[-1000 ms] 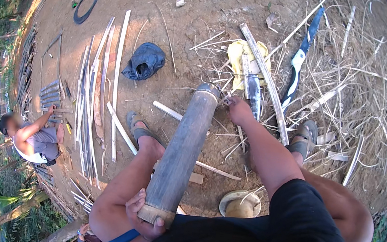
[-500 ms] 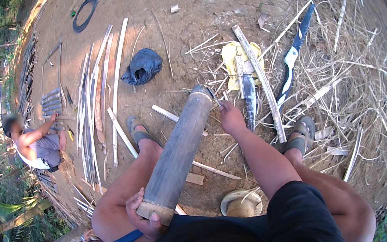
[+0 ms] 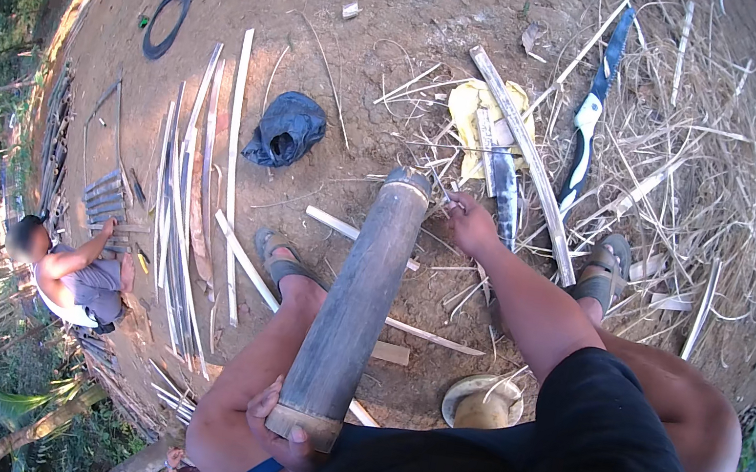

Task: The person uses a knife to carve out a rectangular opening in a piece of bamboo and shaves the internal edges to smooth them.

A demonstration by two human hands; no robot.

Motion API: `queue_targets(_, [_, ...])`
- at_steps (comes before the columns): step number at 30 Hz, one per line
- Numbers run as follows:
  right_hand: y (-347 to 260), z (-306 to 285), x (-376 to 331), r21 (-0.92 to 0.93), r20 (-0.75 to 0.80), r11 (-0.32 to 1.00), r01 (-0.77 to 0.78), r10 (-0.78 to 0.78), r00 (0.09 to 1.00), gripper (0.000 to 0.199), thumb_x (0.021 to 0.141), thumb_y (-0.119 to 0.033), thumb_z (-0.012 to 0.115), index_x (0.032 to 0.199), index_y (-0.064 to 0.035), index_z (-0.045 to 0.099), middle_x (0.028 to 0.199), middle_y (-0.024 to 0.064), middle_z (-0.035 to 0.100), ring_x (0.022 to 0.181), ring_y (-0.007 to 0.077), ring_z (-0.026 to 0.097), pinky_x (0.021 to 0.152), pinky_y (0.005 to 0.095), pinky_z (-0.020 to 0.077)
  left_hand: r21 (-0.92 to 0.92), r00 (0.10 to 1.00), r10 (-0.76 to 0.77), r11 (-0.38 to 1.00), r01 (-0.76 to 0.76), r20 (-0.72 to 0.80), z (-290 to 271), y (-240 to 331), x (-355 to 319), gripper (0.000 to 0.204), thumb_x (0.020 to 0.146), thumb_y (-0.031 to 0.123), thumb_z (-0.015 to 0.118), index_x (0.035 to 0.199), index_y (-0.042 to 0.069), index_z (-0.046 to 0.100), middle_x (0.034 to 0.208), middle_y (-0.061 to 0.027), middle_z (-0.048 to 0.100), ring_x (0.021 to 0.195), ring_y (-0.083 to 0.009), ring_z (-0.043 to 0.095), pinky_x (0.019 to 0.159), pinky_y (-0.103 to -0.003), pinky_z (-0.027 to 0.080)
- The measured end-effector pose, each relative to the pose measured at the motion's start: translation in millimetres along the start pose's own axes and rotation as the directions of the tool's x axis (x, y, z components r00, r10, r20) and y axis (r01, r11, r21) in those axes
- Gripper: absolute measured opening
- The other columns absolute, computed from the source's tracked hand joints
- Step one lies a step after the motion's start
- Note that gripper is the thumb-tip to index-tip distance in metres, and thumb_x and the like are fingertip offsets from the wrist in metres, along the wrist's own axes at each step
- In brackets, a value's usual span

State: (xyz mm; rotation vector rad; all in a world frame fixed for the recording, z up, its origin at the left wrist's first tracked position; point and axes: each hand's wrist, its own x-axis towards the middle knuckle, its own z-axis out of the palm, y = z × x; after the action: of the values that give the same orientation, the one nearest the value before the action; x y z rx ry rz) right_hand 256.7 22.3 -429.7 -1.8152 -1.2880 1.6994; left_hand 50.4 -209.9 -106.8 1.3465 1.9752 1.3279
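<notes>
A thick grey-brown bamboo tube (image 3: 353, 301) slants across my lap, its lower end by my left thigh. My left hand (image 3: 283, 429) is wrapped round that lower end, with the thumb on its pale rim. Beside the tube's far end, my right hand (image 3: 471, 226) pinches a thin, narrow piece (image 3: 441, 185); whether it is a blade or a strip I cannot tell. This piece appears just apart from the tube's rim. Close beyond the right hand, a dark-and-white patterned blade or sheath (image 3: 505, 197) lies by a yellow cloth or bag (image 3: 466, 107).
A folding saw (image 3: 587, 116) lies beside a heap of shavings (image 3: 695, 168) at right. Long split strips (image 3: 231, 163), a black plastic bag (image 3: 288, 128) and a wire coil (image 3: 167, 23) lie leftward. A hat (image 3: 484, 406) rests between my legs. Another person (image 3: 80, 273) crouches far left.
The view has shifted slightly, so the ground things sit a little to the right. My right hand has drawn the thin piece slightly away from the tube's far rim. My left hand keeps its hold.
</notes>
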Motion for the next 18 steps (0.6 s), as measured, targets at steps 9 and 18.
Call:
queue_targets(9, [-28.4,-7.1,-21.8,-0.119,0.014,0.986,0.112,-0.111,0.994,0.036,0.105,-0.027,0.054,0.139,-0.0146,0.058,0.116,0.0241,0.069,0.108,0.0417,0.067,0.095,0.0461,0.0515,-0.081,0.996,-0.083,0.993,0.082,-0.019,-0.2,-1.5,-2.3,0.067,0.092,0.049,0.066,0.131,0.000,0.044,0.127,-0.0203,0.049,0.121,-0.0358,0.054,0.108,-0.054,0.042])
queue_targets(18, [-49.6,-19.7,-25.1,-0.138,0.087,0.988,0.066,-0.054,0.995,0.035,0.106,-0.028,0.052,0.138,-0.0158,0.059,0.114,0.0260,0.069,0.108,0.0414,0.067,0.095,0.0471,0.0515,-0.108,0.986,-0.159,0.982,0.154,-0.039,4.1,8.0,0.7,0.066,0.090,0.048,0.068,0.131,0.002,0.043,0.128,-0.0218,0.050,0.119,-0.0342,0.054,0.104,-0.053,0.043])
